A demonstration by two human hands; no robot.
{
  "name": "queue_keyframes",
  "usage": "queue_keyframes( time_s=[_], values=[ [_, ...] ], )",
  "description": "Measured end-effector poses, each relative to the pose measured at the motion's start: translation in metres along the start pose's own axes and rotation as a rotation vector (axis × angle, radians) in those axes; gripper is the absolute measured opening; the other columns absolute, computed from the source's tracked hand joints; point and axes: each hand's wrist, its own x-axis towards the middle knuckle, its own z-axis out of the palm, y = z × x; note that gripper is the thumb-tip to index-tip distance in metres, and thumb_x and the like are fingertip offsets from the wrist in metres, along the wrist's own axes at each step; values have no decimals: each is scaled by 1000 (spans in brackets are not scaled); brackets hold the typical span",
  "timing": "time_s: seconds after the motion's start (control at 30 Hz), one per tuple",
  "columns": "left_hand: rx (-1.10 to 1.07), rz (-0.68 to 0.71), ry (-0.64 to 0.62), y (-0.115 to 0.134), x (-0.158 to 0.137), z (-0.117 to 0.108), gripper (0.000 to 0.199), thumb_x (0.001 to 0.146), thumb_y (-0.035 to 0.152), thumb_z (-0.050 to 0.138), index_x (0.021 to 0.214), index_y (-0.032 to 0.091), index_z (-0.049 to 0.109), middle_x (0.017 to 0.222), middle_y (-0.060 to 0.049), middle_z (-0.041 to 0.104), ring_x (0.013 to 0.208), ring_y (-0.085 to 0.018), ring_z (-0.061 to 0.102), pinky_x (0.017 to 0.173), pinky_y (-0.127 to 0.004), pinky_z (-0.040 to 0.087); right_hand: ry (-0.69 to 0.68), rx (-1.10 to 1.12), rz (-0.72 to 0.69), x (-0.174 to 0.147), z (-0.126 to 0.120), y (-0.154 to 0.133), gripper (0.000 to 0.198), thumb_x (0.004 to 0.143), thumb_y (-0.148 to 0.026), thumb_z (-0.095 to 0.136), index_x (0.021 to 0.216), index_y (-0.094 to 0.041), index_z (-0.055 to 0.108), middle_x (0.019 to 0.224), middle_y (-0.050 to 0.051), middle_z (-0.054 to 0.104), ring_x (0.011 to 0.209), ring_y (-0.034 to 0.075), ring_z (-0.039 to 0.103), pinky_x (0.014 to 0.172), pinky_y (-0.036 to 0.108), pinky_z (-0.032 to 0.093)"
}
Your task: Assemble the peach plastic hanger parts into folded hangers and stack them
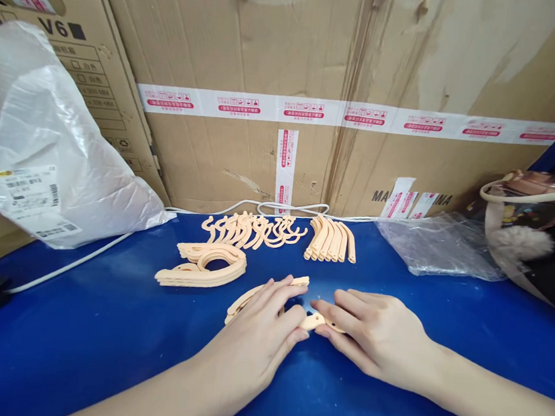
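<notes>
**Two-hand hold at the pivot, centre of frame, both hands on beige plastic hanger parts**

Left hand [256,324] lies over a curved hanger frame [243,301], lower centre; the frame's far tip pokes out above the knuckles. Left fingers curled, index and thumb pinched close around a holed end [314,321] that sticks out to the right.

Right hand [383,336] comes in from the right. Index above, thumb below, small gap at the tips, gripping a short piece [335,326] mostly hidden in the hand.

Key relation: holed end sits right between the two sets of fingertips, long axis roughly left-right, bending slightly where it meets the short piece. Both hands about equally near. Can't say if the two are pinned or just overlapping.

Behind, on the blue worktop [111,349]: stacked frames [221,278] left of centre, loose hooks [243,231] upper centre, a row of hanger arms [328,242] to their right, clear plastic bag [445,247] further right.
</notes>
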Motion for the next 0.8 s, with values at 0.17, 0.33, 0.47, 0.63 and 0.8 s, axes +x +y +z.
queue_keyframes(
  time_s=[0.17, 0.33, 0.47, 0.63, 0.8],
  values=[
    [-11, 11, -7, 1, -1, -2, 21, 101, 30, 31, 100, 23, 51, 139, -4, 46, 138, -23, 32, 112, -50, 32, -14, 80, 45, 0, 0, 0, 30, 100, -33, 37, 102, -18, 62, 70, -1, 54, 58, 14, 52, 52, 27, 34],
    [-16, 7, -33, 2, -2, -4, 22, 101, 30, 32, 98, 22, 53, 141, -6, 44, 137, -23, 32, 111, -49, 34, 14, 113, 64, -1, 3, -1, 30, 98, -33, 39, 89, -18, 64, 64, -2, 49, 53, 12, 46, 49, 27, 27],
    [-30, 2, -38, 4, 0, -5, 21, 100, 27, 34, 95, 21, 54, 142, -6, 45, 137, -23, 33, 111, -48, 33, -59, 149, 91, -2, 3, -3, 31, 98, -32, 38, 86, -18, 63, 65, -1, 51, 53, 11, 48, 50, 26, 27],
    [-55, -45, -16, 2, 3, -14, 21, 99, 31, 38, 96, 22, 57, 139, -5, 50, 135, -23, 38, 115, -53, 23, -196, 336, 143, 2, -6, 2, 20, 95, -31, 44, 86, -18, 56, 73, -1, 58, 60, 11, 52, 55, 24, 33],
    [-101, -183, 42, -7, 4, -18, 16, 92, 30, 48, 99, 23, 60, 137, -2, 53, 130, -25, 45, 107, -50, 38, -280, 481, 131, 6, -15, 13, 4, 83, -16, 54, 84, -19, 52, 74, -3, 54, 66, 12, 50, 63, 23, 37]
  ],
)
